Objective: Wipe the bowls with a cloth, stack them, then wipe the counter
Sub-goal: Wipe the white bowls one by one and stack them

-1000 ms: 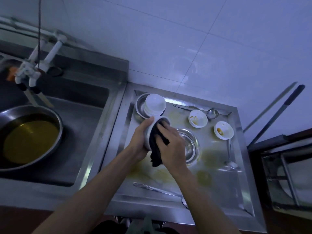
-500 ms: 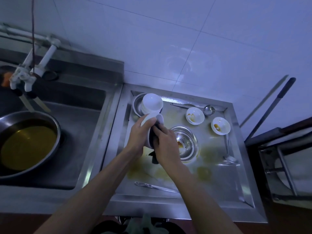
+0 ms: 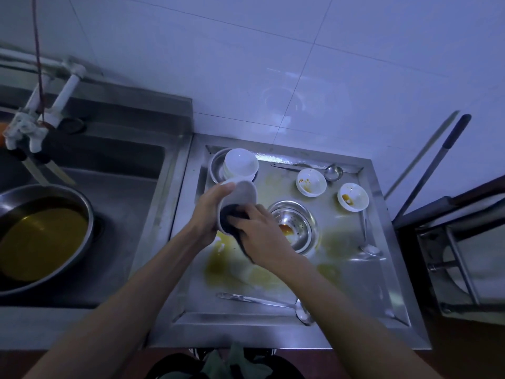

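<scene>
Compared with the frame half a second earlier, the right hand [image 3: 259,233] has slid lower on the held bowl [image 3: 240,195], so more of the bowl's pale surface shows above the dark cloth [image 3: 232,214]; the left hand [image 3: 210,212] keeps its hold. Left hand — fingers and thumb curled round the bowl's far side, bowl tipped on edge above the counter [image 3: 355,283]. Right hand — fingers bent over the bunched cloth, pressing it against the lower part of the bowl; a tail of cloth hangs beneath the palm. The two hands meet at the bowl.

Landmark: the metal strainer bowl [image 3: 296,225], set in the counter's middle with an orange residue inside. The held bowl is just left of it. Behind and left of it, a stack of white bowls [image 3: 240,164] sits in a shallow metal dish [image 3: 217,166]. Behind it, two soiled white bowls, one near [image 3: 311,181] and one further right [image 3: 353,196], with a ladle [image 3: 332,172] beyond them. Right of it, a spoon [image 3: 367,242]. In front of it, yellow smears [image 3: 246,272] on the steel and a second ladle [image 3: 273,303]. Far left of it, a sink [image 3: 123,201] holds a pan of yellow liquid [image 3: 38,239].
</scene>
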